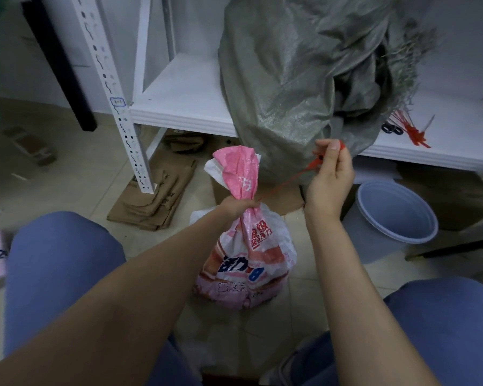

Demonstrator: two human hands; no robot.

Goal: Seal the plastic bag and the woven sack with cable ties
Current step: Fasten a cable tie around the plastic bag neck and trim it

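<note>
A pink and white plastic bag (248, 263) stands on the floor between my knees, its top gathered into a twisted neck. My left hand (236, 206) grips that neck. A red cable tie (293, 178) runs from the neck up to my right hand (331, 174), which pinches its head end. A grey-green woven sack (293, 76) lies on the white shelf (184, 107) behind, its frayed mouth open toward the right. Several spare red cable ties (411, 132) lie on the shelf beside the sack.
A blue-grey plastic bucket (393, 213) stands on the floor at the right. Flattened brown paper bags (156, 193) lie by the perforated white shelf post (117, 101). Black scissor handles (392, 128) lie near the spare ties. A dark table leg (67, 79) stands at the left.
</note>
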